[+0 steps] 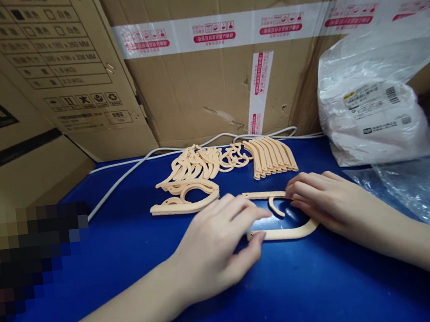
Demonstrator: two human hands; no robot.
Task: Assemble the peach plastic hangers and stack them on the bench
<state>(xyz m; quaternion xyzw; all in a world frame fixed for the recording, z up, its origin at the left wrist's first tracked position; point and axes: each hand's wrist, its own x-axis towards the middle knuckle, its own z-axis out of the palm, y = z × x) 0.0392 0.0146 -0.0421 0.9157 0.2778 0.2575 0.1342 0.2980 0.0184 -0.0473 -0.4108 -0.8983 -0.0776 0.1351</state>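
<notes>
Lying on the blue table, a cream plastic folding clothes hanger (289,233) has two long arms joined at a curved right end, with a short hook between them. My right hand (324,200) grips this curved end and the upper arm, hiding part of the joint. My left hand (223,237) has its thumb on the free end of the lower arm, while its forefinger reaches over the gap between the arms. Just beyond my left hand rests a stack of folded hangers (200,202).
Behind are a heap of loose hooks (196,163) and a row of curved hanger arms (272,157). A white cable (120,180) runs past cardboard boxes (200,91). At right stand a filled plastic bag (379,118) and clear film (418,196).
</notes>
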